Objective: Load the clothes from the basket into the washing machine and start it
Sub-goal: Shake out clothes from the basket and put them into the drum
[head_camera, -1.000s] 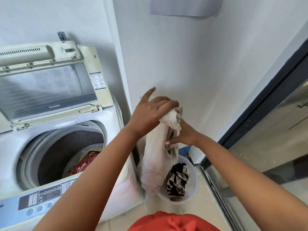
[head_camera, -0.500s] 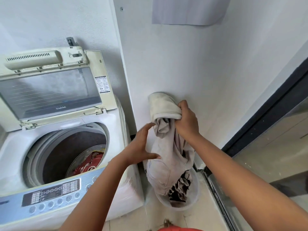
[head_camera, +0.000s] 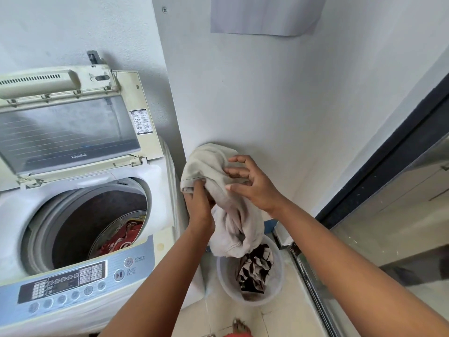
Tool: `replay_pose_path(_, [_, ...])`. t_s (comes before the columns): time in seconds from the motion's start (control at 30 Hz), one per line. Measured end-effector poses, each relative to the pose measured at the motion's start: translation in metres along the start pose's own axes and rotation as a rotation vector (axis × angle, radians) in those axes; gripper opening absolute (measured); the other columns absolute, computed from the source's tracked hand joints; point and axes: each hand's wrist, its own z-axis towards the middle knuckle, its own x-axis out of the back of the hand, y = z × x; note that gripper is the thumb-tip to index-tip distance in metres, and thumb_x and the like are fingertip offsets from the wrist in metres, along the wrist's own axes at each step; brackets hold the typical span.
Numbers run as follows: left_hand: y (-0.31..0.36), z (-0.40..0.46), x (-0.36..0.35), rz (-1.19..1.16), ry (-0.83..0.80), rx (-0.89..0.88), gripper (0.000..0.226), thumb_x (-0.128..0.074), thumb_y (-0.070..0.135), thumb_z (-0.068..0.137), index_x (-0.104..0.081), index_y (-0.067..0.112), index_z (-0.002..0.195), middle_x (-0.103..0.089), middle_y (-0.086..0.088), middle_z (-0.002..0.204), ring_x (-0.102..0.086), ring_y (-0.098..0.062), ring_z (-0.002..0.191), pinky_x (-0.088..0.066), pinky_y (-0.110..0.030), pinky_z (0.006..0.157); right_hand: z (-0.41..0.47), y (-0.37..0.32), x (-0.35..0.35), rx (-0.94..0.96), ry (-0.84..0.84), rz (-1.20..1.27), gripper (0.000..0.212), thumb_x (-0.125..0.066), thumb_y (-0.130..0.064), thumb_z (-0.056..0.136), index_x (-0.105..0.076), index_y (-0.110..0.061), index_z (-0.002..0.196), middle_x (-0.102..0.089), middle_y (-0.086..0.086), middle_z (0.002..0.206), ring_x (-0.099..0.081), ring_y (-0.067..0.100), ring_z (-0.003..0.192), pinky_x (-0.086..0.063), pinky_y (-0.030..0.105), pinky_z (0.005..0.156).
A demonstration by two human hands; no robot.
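A beige garment (head_camera: 213, 171) hangs in the air above the white basket (head_camera: 224, 271), to the right of the washing machine (head_camera: 155, 181). My left hand (head_camera: 200, 203) grips the garment from below, its fingers buried in the cloth. Against the garment's right side rests my right hand (head_camera: 247, 183), fingers spread and loosely curled. In the basket lies a black-and-white patterned cloth (head_camera: 255, 268). The machine's lid (head_camera: 70, 127) stands up, and red clothes (head_camera: 121, 237) lie in the drum. Its control panel (head_camera: 80, 278) faces me at the front.
White walls close in behind the machine and the basket. A dark-framed glass door (head_camera: 388, 215) runs along the right. The basket stands on a tiled floor (head_camera: 274, 319) in the narrow gap between machine and door. A foot (head_camera: 239, 324) shows at the bottom edge.
My left hand rose from the garment's lower side and took hold of it near the top. My right hand let go of its grip and now rests spread on the cloth.
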Motion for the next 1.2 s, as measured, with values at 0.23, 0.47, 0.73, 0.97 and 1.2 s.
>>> replay_pose_path(0.23, [0.001,0.006,-0.005,-0.098,0.105,0.017,0.023,-0.048,0.022,0.091,-0.062,0.023,0.109,-0.066,-0.002,0.099,-0.062,-0.020,0.096,-0.050,-0.034,0.076,-0.002,0.020,0.003,-0.305,0.359,-0.004,0.083,-0.086,-0.048,0.067,-0.039,-0.032,0.133,-0.035,0.003,0.142,-0.041,0.016,0.128,-0.040,0.029,0.099])
replay_pose_path(0.47, [0.013,0.003,-0.005,-0.118,0.058,0.190,0.053,-0.057,0.032,0.085,-0.056,0.010,0.133,-0.066,-0.016,0.126,-0.066,-0.032,0.110,-0.054,-0.049,0.097,-0.002,0.012,0.002,-0.176,-0.079,0.050,0.127,-0.094,-0.025,0.061,-0.006,-0.038,0.152,-0.035,-0.014,0.144,-0.039,0.006,0.132,-0.035,0.029,0.112])
replay_pose_path(0.73, [0.011,-0.008,0.010,0.049,-0.237,0.277,0.036,-0.042,0.030,0.104,-0.066,0.008,0.120,-0.074,-0.013,0.104,-0.073,-0.020,0.086,-0.061,-0.032,0.068,0.001,0.026,-0.013,-0.120,0.205,0.025,0.100,-0.089,-0.026,0.054,-0.031,-0.040,0.135,-0.054,-0.014,0.121,-0.058,0.011,0.111,-0.053,0.037,0.094])
replay_pose_path(0.97, [-0.011,-0.004,0.035,0.578,-0.289,0.300,0.068,-0.059,0.059,0.090,-0.040,0.023,0.145,-0.056,0.004,0.132,-0.053,-0.019,0.125,-0.046,-0.043,0.102,-0.005,0.028,-0.008,-0.143,0.327,-0.291,0.078,-0.084,-0.032,0.060,-0.044,-0.038,0.126,-0.065,-0.008,0.102,-0.063,0.021,0.092,-0.052,0.033,0.075])
replay_pose_path(1.2, [-0.008,0.008,0.050,1.133,-0.431,-0.591,0.134,-0.081,0.058,0.057,0.005,0.033,0.156,0.002,-0.007,0.165,0.005,-0.019,0.153,-0.013,-0.042,0.122,0.009,0.003,-0.009,-0.063,0.119,-0.849,0.070,-0.073,-0.051,0.073,-0.041,-0.034,0.133,-0.066,0.001,0.103,-0.063,0.030,0.097,-0.045,0.032,0.072])
